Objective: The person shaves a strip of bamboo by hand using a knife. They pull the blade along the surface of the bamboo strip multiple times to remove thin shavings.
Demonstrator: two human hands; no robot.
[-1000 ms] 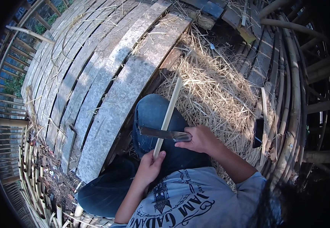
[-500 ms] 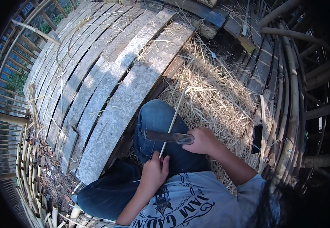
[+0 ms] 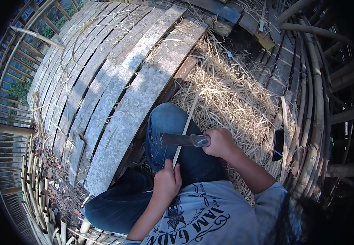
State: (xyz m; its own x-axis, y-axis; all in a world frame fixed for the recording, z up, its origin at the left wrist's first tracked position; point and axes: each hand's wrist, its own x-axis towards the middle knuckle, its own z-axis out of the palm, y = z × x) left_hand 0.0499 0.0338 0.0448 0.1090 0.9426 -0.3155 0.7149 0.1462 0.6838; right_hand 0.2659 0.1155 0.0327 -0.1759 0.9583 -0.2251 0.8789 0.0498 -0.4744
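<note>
My right hand (image 3: 221, 143) is closed round the handle of a knife (image 3: 177, 139) with a broad, dark, blunt-ended blade. The blade lies crosswise over a thin, pale bamboo strip (image 3: 190, 115), above my jeans-clad knee. Closed on the strip's near end is my left hand (image 3: 166, 179), thumb along its side. From there the strip slants up and away to the right, its far end over the shavings. Whether the blade's edge bites into the strip cannot be made out.
Bamboo shavings (image 3: 230, 98) heap up beyond my knee. A slatted wooden platform (image 3: 124, 118) stretches to the left. Cut bamboo poles (image 3: 34, 192) stand at lower left, and long bamboo lengths (image 3: 313, 102) line the right. A dark, flat phone-like object (image 3: 278, 145) rests by them.
The strip has turned and now shows a wider, flatter face. The knife still crosses it, slightly farther right in view. Both hands keep their hold, and the whole view has shifted a little.
</note>
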